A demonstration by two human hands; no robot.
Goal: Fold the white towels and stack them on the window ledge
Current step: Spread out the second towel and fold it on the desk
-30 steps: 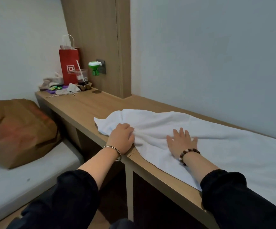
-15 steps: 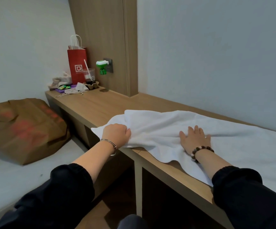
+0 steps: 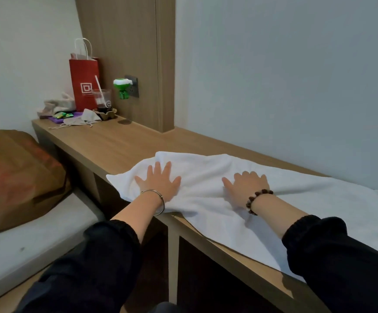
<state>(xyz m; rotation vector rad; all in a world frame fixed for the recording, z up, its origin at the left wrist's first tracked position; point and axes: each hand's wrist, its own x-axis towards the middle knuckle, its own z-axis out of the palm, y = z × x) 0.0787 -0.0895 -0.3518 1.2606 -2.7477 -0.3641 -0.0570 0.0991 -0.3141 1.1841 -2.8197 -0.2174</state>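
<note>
At 12 o'clock on the wooden counter [image 3: 115, 145] I see the white towel [image 3: 307, 206] spread out, near edge drooping over the counter's front. Left hand [image 3: 158, 182] lies flat w/ fingers splayed on the towel's left end. Right hand [image 3: 248, 185] rests palm-down on the towel near it at 1 o'clock, fingers relaxed, pinching nothing. Red paper bag [image 3: 84, 84] & cup [image 3: 102, 100] stand at 10 o'clock, well apart from the towel.
</note>
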